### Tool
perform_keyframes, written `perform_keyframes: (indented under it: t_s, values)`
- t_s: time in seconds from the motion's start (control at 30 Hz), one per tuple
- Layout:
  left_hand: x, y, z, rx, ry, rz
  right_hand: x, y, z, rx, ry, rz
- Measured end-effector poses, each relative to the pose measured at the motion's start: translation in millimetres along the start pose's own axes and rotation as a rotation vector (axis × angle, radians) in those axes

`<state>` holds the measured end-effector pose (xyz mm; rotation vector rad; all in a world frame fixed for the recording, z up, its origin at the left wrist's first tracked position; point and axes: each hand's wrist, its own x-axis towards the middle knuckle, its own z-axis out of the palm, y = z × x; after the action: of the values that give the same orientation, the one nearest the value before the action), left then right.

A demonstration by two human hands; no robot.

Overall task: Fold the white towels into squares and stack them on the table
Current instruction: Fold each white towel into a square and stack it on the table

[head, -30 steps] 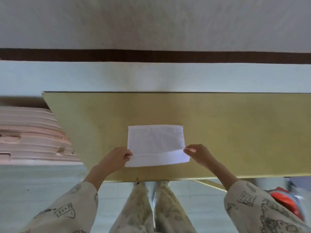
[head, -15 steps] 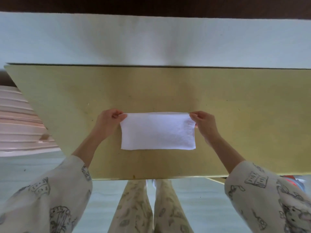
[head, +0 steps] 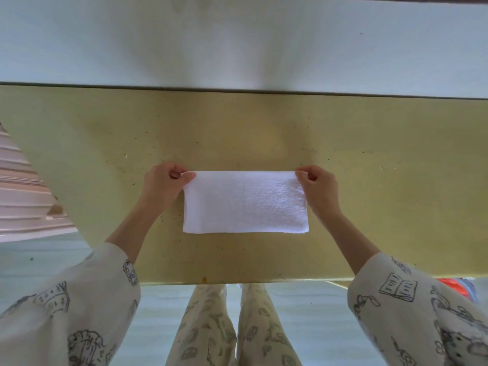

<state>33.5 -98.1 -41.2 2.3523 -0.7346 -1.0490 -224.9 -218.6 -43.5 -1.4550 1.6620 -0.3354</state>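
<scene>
A white towel (head: 245, 203) lies folded in half as a wide rectangle on the yellow table (head: 369, 180), near its front edge. My left hand (head: 163, 184) pinches the towel's far left corner. My right hand (head: 318, 190) pinches the far right corner. Both hands hold the far edge down against the table. No other towel is in view.
Stacked pale pink boards (head: 23, 196) sit to the left of the table. Something red (head: 451, 285) shows under the table's front right. A pale wall runs right behind the table's far edge. My legs stand at the table's front edge.
My hands carried the towel's near edge up and over to the far edge, folding it in half. The camera tilted down, so the table fills more of the view.
</scene>
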Motion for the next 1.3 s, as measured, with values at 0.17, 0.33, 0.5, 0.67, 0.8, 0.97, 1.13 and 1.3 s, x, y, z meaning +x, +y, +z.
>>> perform_keyframes:
  t_s: [0.17,0.33,0.5,0.67,0.8,0.97,1.13,1.3]
  values:
    - [-2.9,1.5,-0.2,-0.028,0.011,0.016,2.0,1.0,-1.9,-0.078,0.012,-0.054]
    - [-5.1,1.3,-0.3,-0.037,0.014,0.02,6.9,3.0,-1.3,-0.125,0.005,-0.064]
    - [-6.2,0.3,-1.2,-0.049,0.017,0.015,4.9,4.2,-0.9,-0.129,-0.006,-0.077]
    - [-8.4,2.3,-3.2,-0.056,0.014,0.017,5.2,2.2,-2.7,-0.181,0.001,-0.098]
    - [-10.1,2.2,-3.4,-0.016,0.019,0.047,4.8,3.3,-3.1,-0.186,0.024,-0.11]
    - [-10.8,2.7,3.2,0.186,0.112,0.154,-0.4,0.9,2.1,-0.309,0.088,-0.3]
    - [-15.6,26.7,32.9,0.516,0.075,0.582,-2.5,-9.1,23.6,-0.541,-0.003,-0.626]
    - [-4.2,39.2,59.8,0.434,0.037,0.552,0.7,-9.4,40.4,-0.57,-0.04,-0.635]
